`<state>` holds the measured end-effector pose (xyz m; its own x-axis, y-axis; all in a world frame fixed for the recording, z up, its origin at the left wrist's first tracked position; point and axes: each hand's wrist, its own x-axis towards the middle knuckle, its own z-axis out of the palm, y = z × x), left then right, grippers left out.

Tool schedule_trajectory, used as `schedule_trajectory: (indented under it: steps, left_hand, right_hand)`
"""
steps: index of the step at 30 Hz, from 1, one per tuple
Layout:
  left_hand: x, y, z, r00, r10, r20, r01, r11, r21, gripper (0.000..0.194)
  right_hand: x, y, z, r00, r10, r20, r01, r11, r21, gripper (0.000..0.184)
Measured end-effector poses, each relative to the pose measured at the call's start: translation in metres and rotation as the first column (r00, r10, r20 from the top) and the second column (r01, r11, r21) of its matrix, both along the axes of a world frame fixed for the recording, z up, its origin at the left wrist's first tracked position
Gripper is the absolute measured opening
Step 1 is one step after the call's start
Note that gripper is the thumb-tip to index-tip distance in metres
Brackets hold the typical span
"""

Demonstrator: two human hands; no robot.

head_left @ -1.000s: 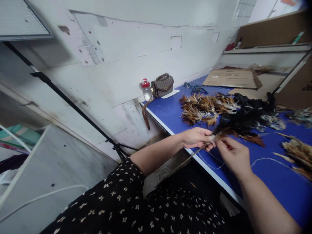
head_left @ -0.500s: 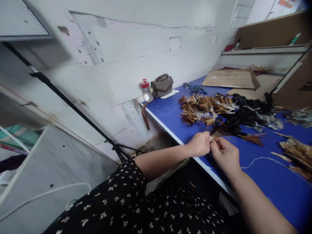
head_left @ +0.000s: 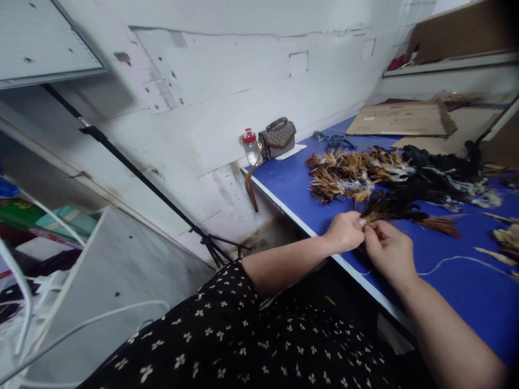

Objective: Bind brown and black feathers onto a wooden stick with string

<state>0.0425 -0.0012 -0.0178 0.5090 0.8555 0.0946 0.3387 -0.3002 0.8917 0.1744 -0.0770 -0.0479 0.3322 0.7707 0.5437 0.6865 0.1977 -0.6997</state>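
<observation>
My left hand (head_left: 346,231) is closed in a pinch at the near end of a small dark brown and black feather bundle (head_left: 391,208), just above the table's front edge. Against it, my right hand (head_left: 390,249) is closed too, thumb and forefinger pinched together at the same spot. What the right fingertips grip is too small to make out. A thin white string (head_left: 450,259) shows on both sides of the right hand and trails right across the blue tabletop (head_left: 454,308).
Brown feather bunches (head_left: 344,173) and black ones (head_left: 441,173) lie behind my hands, with pale feathers (head_left: 506,240) at far right. A handbag (head_left: 279,139) and red-capped bottle (head_left: 251,148) stand at the left corner. Flat cardboard (head_left: 401,119) lies farther back. A black tripod (head_left: 150,186) stands left.
The view has shifted, so the table and both hands sit farther right in the picture. My hands stay pinched together at the feather bundle, with only slight finger movement.
</observation>
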Motion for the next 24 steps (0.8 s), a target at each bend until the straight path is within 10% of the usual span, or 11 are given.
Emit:
schedule_trajectory:
  steps: [18,24]
  left_hand:
    - [0.005,0.000,-0.005,0.993,0.090,0.072,-0.078,0.985,-0.157,0.026]
    - [0.005,-0.004,-0.004,0.999,0.036,0.002,-0.036,0.999,-0.015,0.030]
  right_hand:
    - [-0.003,0.000,0.002,0.999,-0.024,-0.026,0.023,0.999,-0.047,0.027]
    - [0.004,0.001,-0.007,0.999,-0.034,-0.030,0.033,0.999,-0.035,0.024]
